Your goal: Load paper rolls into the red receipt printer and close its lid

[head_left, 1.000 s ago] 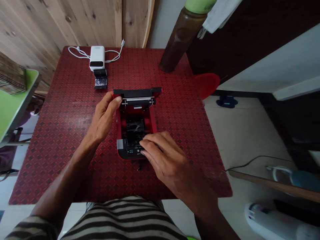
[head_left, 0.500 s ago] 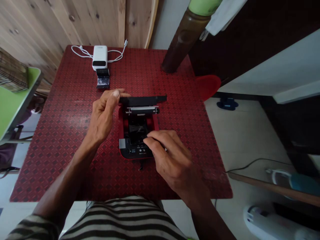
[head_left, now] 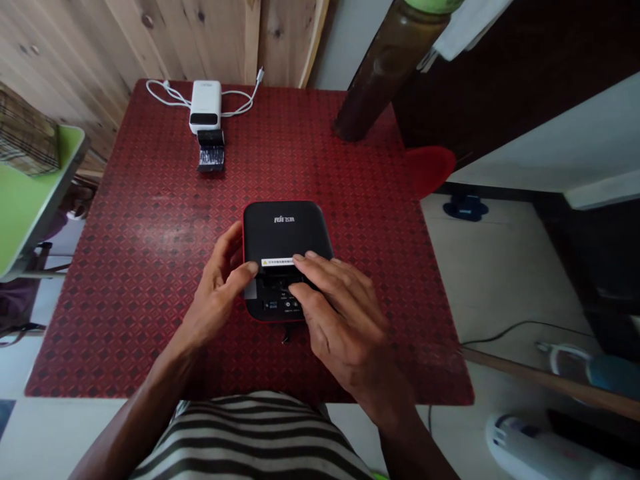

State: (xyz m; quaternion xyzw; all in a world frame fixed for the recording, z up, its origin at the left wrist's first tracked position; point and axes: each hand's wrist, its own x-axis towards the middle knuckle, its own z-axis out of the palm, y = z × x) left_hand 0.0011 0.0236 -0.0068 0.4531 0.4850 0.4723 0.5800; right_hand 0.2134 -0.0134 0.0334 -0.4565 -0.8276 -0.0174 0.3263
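Note:
A small black printer with red sides sits in front of me, its lid down over the body. White lettering and a white warning sticker mark the lid. A dark gap shows between the lid's front edge and the front button panel; whether the lid is latched I cannot tell. My left hand grips the printer's left side, thumb at the lid's front left corner. My right hand lies over the front right part, fingertips on the lid and thumb by the gap, hiding that corner.
A white power bank with a white cable and a curled black strip lie at the back left of the red patterned table. A tall brown bottle with a green cap stands at the back right. A red stool is beyond.
The printer's lid, raised in my left hand before, has come down over the open compartment. My left hand has moved nearer to the printer's front left; my right fingers now rest on the lid.

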